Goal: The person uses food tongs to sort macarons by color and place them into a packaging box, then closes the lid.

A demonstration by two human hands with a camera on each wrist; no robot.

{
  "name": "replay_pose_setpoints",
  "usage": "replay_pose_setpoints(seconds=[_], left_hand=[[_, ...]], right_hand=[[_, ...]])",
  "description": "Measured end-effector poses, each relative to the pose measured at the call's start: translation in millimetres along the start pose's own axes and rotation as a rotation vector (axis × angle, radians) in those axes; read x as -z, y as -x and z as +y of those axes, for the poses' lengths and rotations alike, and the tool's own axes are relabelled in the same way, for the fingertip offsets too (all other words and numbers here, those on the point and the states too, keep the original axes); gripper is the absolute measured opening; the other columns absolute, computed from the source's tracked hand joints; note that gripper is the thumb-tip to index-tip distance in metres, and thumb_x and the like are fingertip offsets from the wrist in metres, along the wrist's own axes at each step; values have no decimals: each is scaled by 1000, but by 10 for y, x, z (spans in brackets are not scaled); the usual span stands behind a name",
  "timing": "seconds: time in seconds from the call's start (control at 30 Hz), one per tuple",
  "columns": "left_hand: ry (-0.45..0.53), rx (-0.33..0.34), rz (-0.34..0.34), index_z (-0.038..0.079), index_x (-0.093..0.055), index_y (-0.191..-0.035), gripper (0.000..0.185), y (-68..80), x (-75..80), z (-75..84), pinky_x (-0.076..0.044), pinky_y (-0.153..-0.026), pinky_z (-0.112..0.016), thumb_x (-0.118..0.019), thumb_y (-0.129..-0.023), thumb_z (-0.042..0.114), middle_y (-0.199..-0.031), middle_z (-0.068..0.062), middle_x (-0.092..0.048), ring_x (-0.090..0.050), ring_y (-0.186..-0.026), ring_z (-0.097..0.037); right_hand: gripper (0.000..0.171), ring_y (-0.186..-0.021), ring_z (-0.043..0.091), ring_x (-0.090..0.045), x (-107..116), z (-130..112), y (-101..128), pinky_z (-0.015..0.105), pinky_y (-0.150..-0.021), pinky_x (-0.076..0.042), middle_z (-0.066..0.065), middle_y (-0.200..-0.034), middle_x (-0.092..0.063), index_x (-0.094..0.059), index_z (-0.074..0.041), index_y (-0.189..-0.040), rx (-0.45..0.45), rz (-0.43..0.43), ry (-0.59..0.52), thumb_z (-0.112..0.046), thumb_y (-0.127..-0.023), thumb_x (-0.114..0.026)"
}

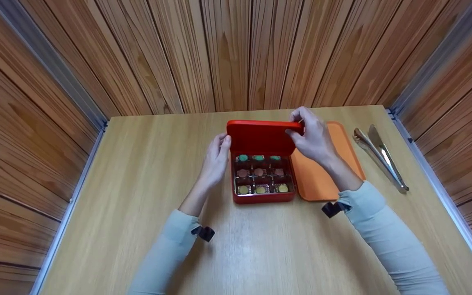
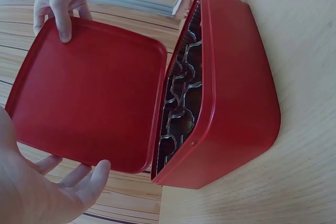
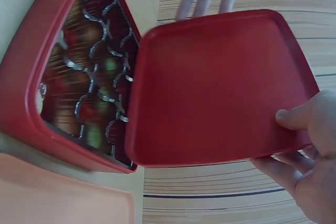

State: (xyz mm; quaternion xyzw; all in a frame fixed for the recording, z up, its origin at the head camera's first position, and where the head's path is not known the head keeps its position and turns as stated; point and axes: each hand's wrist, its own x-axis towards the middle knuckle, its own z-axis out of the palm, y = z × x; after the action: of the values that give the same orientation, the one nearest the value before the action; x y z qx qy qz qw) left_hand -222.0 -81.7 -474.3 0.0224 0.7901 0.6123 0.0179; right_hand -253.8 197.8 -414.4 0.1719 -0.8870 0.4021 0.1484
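Note:
A red box stands on the table, its red lid raised at the back. Inside, a clear divided tray carries rows of small round sweets in green, brownish pink and yellow. My right hand pinches the lid's upper right corner, thumb on the inner face and fingers behind. At the lid's left edge is my left hand, its fingers loosely extended in the right wrist view. The lid's outer face is hidden.
An orange tray lies directly right of the box, partly under my right forearm. Farther right, metal tongs and a knife-like utensil lie side by side on the table. Wood-patterned walls stand at the back and both sides.

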Motion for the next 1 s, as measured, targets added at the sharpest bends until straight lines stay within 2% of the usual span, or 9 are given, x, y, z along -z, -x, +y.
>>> replay_pose_setpoints(seconds=[0.07, 0.2, 0.3, 0.4, 0.53, 0.67, 0.87, 1.0], left_hand=[[17, -15, 10, 7, -45, -168, 65, -11, -6, 6, -57, -124, -61, -42, -120, 50, -171, -20, -51, -52, -159, -41], [35, -42, 30, 3, -50, -163, 59, -28, -15, 23, -59, -121, -64, -43, -121, 44, -166, -24, -54, -55, -156, -42], [32, -38, 33, 1, -48, -164, 61, -30, -18, 30, -56, -126, -63, -44, -121, 43, -168, -25, -53, -53, -159, -42], [29, -34, 20, 0, -43, -169, 65, -19, -16, 22, -51, -131, -60, -45, -120, 43, -174, -25, -48, -50, -162, -43], [61, -70, -32, -1, -34, -174, 67, 8, -11, -25, -44, -137, -61, -44, -121, 38, -178, -27, -42, -52, -160, -48], [98, -118, -86, -1, -29, -177, 65, 37, -5, -94, -41, -139, -62, -42, -122, 32, -179, -26, -41, -52, -160, -48], [46, -109, -94, 1, -32, -176, 67, 71, -31, -200, -29, -144, -64, -53, -118, 28, -182, -25, -37, -36, -171, -44], [53, -102, -102, -1, -33, -175, 69, 104, -65, -295, -33, -142, -63, -61, -116, 22, -182, -25, -36, -35, -171, -45]], right_hand=[[17, -102, 31, -67, -18, 7, 29, 42, -91, -60, 20, -110, -69, -63, 2, -112, 55, 33, 24, 10, -100, -72], [15, -91, 25, -67, -62, 35, 87, 31, -80, -56, 18, -102, -69, -65, 3, -106, 174, 101, 71, 14, -96, -71], [18, -86, 24, -68, -105, 71, 134, 33, -75, -60, 18, -99, -69, -66, 3, -102, 255, 136, 102, 18, -93, -70], [23, -85, 25, -71, -154, 121, 184, 41, -75, -68, 18, -98, -69, -65, 2, -100, 315, 160, 129, 22, -90, -70], [29, -82, 26, -73, -205, 191, 243, 48, -73, -71, 16, -95, -67, -64, 1, -99, 368, 186, 142, 26, -85, -67], [37, -77, 27, -71, -247, 264, 303, 48, -66, -69, 16, -93, -65, -63, 2, -98, 429, 185, 123, 32, -77, -61], [38, -73, 25, -67, -309, 350, 415, 43, -60, -65, 15, -92, -61, -63, 0, -97, 466, 163, 140, 32, -76, -61], [38, -76, 27, -69, -367, 410, 497, 42, -63, -68, 14, -92, -62, -63, -1, -96, 460, 139, 160, 32, -77, -61]])
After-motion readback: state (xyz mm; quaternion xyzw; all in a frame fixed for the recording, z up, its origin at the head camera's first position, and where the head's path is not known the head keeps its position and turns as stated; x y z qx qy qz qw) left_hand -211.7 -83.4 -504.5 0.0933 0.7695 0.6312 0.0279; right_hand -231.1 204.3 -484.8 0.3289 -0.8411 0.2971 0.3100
